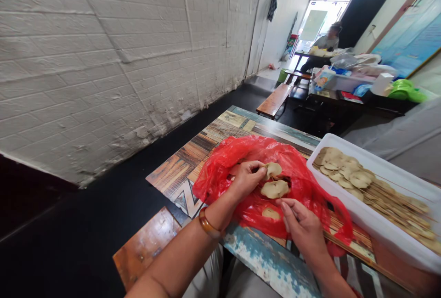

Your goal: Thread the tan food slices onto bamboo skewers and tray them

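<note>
Three pale slices [275, 189] in plain view at one red plastic bag [220, 162].
Your left hand [246, 177], with one amber bangle [204, 222] at the wrist, pinches the upper slice [274, 170] between thumb and forefinger; your right hand [303, 224] has thumb and forefinger nearly together below the middle slice, but I cannot tell whether they grip a skewer. The third slice lies lower, against the bag, on your one wood-print table [193, 158]. Right of it, one white tub [324, 188] holds skewered slices [361, 178], too overlapped to count. Beyond are one wooden bench [275, 98] and one seated person [324, 42].
</note>
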Demonstrator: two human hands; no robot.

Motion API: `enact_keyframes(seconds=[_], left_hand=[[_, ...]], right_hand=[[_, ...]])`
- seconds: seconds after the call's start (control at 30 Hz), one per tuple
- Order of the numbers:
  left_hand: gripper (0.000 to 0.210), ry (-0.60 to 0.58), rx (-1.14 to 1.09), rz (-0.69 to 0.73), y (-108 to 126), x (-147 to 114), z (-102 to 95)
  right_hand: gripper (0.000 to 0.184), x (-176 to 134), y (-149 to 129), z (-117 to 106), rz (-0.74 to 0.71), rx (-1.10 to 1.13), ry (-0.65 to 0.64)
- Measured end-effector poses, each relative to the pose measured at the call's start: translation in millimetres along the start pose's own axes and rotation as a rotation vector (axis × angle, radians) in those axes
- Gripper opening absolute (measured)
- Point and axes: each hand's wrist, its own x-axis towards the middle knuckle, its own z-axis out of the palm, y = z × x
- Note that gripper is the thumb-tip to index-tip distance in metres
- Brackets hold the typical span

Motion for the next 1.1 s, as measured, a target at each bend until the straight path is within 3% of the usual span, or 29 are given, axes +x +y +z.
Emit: enact_keyframes(seconds=[0.17, 0.37, 0.5, 0.73, 1.1], left_hand=[[0.025, -0.044, -0.087, -0.011, -1.8, 1.2, -2.2], [0.042, -0.103, -0.305, -0.129, -4.3, 2.4, -4.4], [0.044, -0.129, -0.355, -0.182, -5.2, 1.7, -3.3], [0.036, 0.0, -0.381, -0.124, -9.9, 7.0, -4.8], [0.035, 0.066, -0.308, -0.116, -10.6, 5.7, -0.2]], right_hand=[[0.035, -1.4, 2.7, 1.1, 0.162, 0.178, -0.127], [0.031, -2.7, 5.3, 4.5, 0.17, 0.221, -0.137], [0.031, -1.9, 3.6, 6.2, 0.114, 0.151, -0.139], [0.032, -0.8, 3.4, 4.7, 0.03, 0.028, -0.148], [0.029, -5.7, 12.4, 4.5, -0.205, -0.315, -0.032]])
